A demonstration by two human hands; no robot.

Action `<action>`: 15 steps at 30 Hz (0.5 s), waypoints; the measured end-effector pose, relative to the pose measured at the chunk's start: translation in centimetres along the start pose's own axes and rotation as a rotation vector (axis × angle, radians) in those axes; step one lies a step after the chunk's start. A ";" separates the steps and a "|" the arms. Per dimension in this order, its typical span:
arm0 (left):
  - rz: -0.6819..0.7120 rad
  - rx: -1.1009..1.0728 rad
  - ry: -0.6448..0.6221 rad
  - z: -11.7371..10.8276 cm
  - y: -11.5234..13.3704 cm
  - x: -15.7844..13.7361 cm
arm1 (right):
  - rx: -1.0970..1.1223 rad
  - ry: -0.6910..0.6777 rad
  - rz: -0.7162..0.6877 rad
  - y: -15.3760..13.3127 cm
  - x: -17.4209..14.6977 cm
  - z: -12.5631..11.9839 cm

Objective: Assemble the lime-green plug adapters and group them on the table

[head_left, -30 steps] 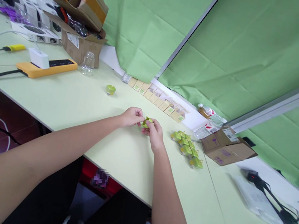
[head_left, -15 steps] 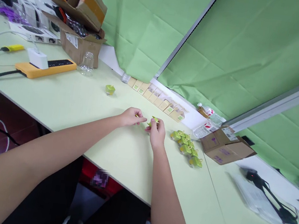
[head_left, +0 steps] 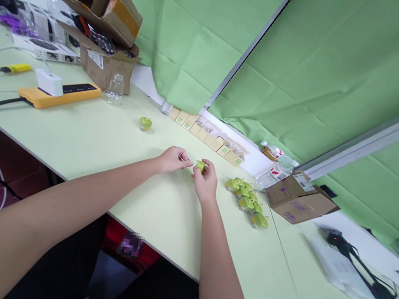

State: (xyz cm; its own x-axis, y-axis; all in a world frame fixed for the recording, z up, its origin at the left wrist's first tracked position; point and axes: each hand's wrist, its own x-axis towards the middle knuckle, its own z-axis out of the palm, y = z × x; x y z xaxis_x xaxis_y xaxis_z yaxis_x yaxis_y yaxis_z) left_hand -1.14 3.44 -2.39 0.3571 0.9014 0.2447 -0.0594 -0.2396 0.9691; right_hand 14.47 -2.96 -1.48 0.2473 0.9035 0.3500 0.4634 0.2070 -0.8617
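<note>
My right hand (head_left: 206, 180) is closed round a small container with a green lid (head_left: 200, 165), above the middle of the table. Close beside it, my left hand (head_left: 175, 160) pinches its fingertips together; what they hold, if anything, is too small to make out. A similar green-lidded container (head_left: 145, 123) stands alone to the left, farther back. Right of my hands, several more green-lidded containers (head_left: 246, 203), with loops on top, sit in a tight group.
Small cardboard boxes (head_left: 204, 133) line the table's back edge. At left are an orange power strip (head_left: 60, 94), a clear jar (head_left: 115, 89), a yellow-handled screwdriver (head_left: 17, 68) and cardboard boxes (head_left: 108, 69). At right stand a brown box (head_left: 299, 201) and a black headset (head_left: 362, 269).
The container in my right hand has turned so its lid faces differently. The yellow bit seen at my left fingers before no longer shows. The view has shifted slightly.
</note>
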 end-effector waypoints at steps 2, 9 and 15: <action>0.001 -0.004 0.004 0.0 -0.1 0.1 | 0.021 -0.003 0.022 -0.1 0.0 0.0; -0.003 0.021 0.041 0.0 -0.1 0.1 | 0.194 -0.021 0.131 -0.9 -0.2 -0.2; -0.011 0.069 0.050 -0.1 -0.6 0.3 | 0.285 -0.074 0.186 -1.5 -0.3 0.1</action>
State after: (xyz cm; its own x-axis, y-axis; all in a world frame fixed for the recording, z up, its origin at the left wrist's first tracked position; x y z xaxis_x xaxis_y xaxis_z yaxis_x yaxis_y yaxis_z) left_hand -1.13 3.91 -2.90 0.3104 0.9207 0.2367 0.0095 -0.2520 0.9677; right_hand 13.61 -3.47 -0.31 0.2382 0.9581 0.1590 0.1570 0.1235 -0.9798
